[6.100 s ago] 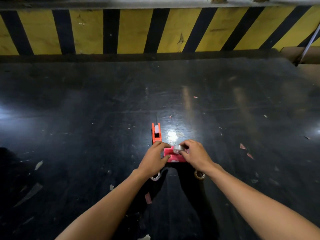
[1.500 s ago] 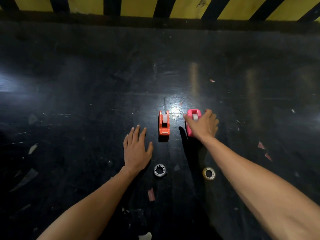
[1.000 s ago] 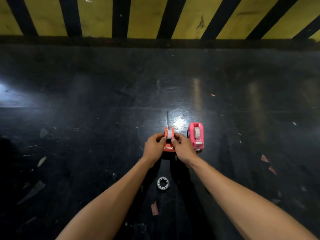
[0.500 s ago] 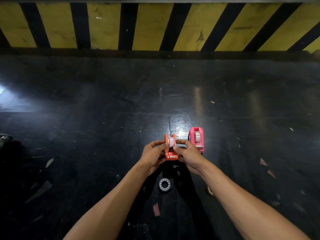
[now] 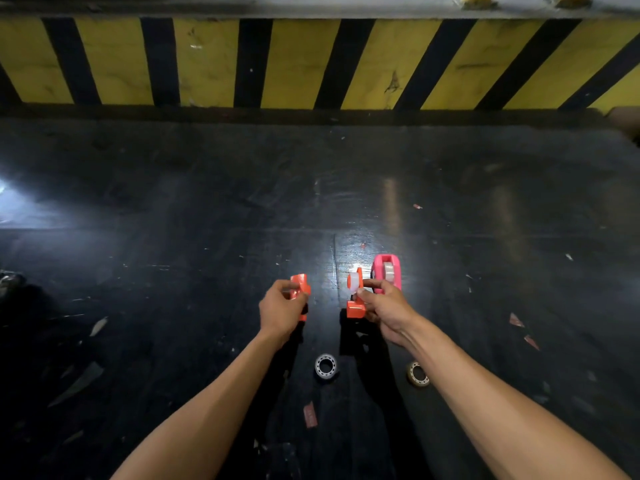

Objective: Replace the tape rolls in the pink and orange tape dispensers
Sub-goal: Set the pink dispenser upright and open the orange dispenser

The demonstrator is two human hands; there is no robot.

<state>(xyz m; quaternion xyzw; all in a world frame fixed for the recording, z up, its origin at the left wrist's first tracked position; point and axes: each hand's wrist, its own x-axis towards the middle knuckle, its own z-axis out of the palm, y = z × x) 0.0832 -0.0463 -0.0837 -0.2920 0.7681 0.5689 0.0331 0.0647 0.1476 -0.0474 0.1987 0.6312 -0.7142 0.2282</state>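
A dark, glossy floor (image 5: pixel 207 209) fills most of the frame, scuffed and littered with small scraps (image 5: pixel 310 414) toward the bottom. Bright glare (image 5: pixel 10 202) shows at the left edge, with a smaller glare patch near the centre. Across the top runs a low wall (image 5: pixel 298 64) painted in yellow and black stripes, with a grey ledge (image 5: pixel 311 5) above it.

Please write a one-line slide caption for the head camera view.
Left hand and right hand hold the two separated halves of the orange dispenser; pink dispenser stands beside.
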